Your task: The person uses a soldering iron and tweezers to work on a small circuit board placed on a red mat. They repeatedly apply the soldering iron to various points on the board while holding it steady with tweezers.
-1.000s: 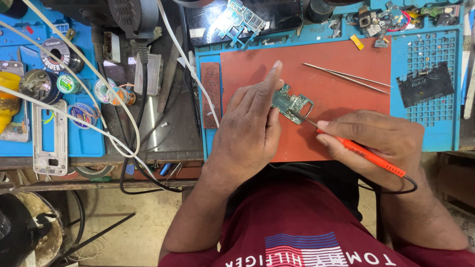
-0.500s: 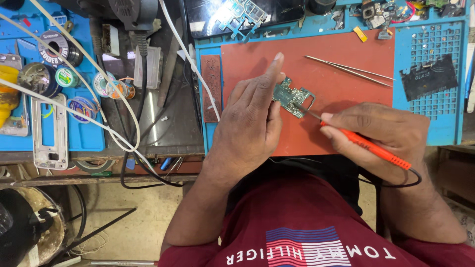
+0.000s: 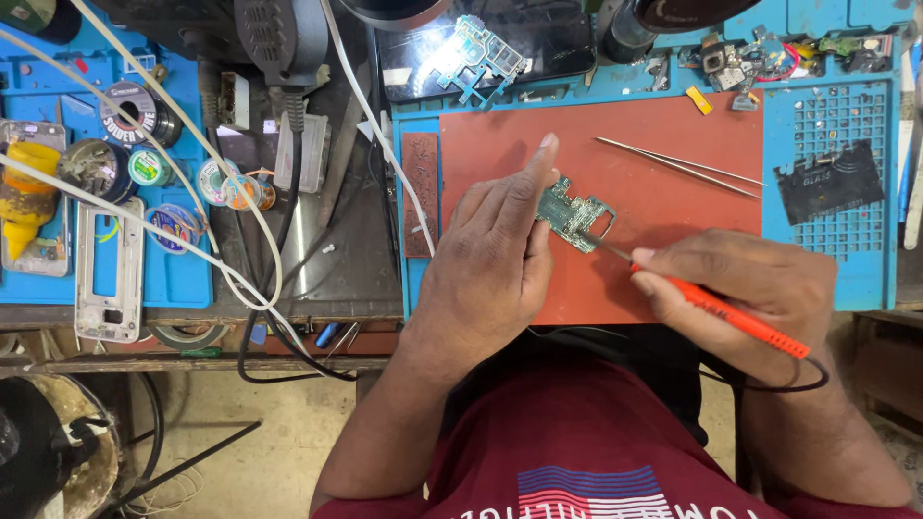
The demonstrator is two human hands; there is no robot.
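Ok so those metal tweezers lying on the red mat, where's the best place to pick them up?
Probably at mid-length, pinching across both arms of the tweezers from above. They lie flat on the red mat, joined end toward the blue grid tray, fine tips pointing left, with bare mat on both sides.

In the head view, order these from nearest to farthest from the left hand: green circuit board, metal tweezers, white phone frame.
1. Green circuit board: held by the left hand.
2. Metal tweezers: on the red mat, toward the right.
3. White phone frame: far left, on the blue mat.
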